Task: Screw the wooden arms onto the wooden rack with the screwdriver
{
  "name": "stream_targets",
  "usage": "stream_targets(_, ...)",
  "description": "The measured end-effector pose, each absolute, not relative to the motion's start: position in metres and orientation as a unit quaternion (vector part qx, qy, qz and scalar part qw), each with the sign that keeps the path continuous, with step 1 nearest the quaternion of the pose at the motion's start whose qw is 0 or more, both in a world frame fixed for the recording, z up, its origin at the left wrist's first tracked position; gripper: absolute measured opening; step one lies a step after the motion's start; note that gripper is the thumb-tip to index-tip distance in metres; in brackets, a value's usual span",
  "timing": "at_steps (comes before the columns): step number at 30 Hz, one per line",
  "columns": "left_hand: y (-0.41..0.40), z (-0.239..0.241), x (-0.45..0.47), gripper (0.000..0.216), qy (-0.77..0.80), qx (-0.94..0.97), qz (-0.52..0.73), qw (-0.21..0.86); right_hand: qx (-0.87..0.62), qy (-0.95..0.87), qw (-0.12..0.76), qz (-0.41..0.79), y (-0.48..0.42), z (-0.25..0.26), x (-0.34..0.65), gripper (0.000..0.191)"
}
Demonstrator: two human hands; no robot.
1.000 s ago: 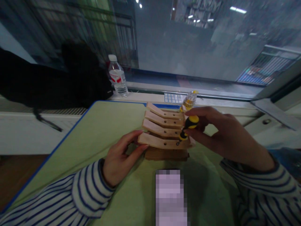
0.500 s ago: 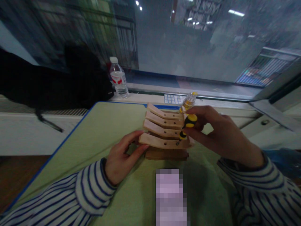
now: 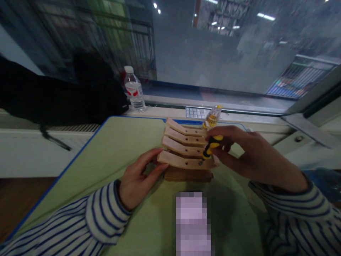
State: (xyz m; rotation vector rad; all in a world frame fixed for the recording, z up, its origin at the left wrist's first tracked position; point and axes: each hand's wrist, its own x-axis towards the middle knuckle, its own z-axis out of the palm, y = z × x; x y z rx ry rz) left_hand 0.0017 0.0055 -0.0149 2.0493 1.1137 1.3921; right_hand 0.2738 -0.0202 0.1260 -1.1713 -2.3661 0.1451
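Note:
A wooden assembly of several stepped slats point(image 3: 183, 149) stands on a green table point(image 3: 119, 149). My left hand point(image 3: 138, 179) grips the left end of the nearest slat, thumb on top and fingers under it. My right hand point(image 3: 247, 153) pinches a short yellow-and-black screwdriver point(image 3: 210, 145), whose tip sits in a hole near the right end of that nearest slat. Just behind my right hand a small clear bottle with a yellow label point(image 3: 212, 117) stands by the table's far edge.
A clear water bottle point(image 3: 134, 89) stands on the window sill beyond the table, next to a dark bag or garment point(image 3: 66, 96). A window fills the background. A blurred patch point(image 3: 193, 224) lies on the table near me. The table's blue-trimmed left edge runs diagonally.
My right hand has turned slightly around the screwdriver, its fingers now covering more of the handle top. The left hand and the wooden assembly have stayed in place.

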Motion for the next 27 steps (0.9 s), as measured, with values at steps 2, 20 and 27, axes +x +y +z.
stream_targets(2,0.0059,-0.0148,0.0013,0.043,0.397,0.74,0.501,0.207,-0.427,-0.867,0.249,0.06,-0.0199,0.1261,0.2737,0.042)
stream_targets(20,0.006,-0.0149,0.0022,0.044,0.397,0.738,0.499,0.22,-0.433,-0.864,0.253,0.034,-0.0177,0.1244,0.2734,0.031)
stream_targets(27,0.0066,-0.0154,0.0025,0.048,0.384,0.738,0.506,0.228,-0.439,-0.859,0.261,0.043,-0.0161,0.1212,0.2738,0.031)
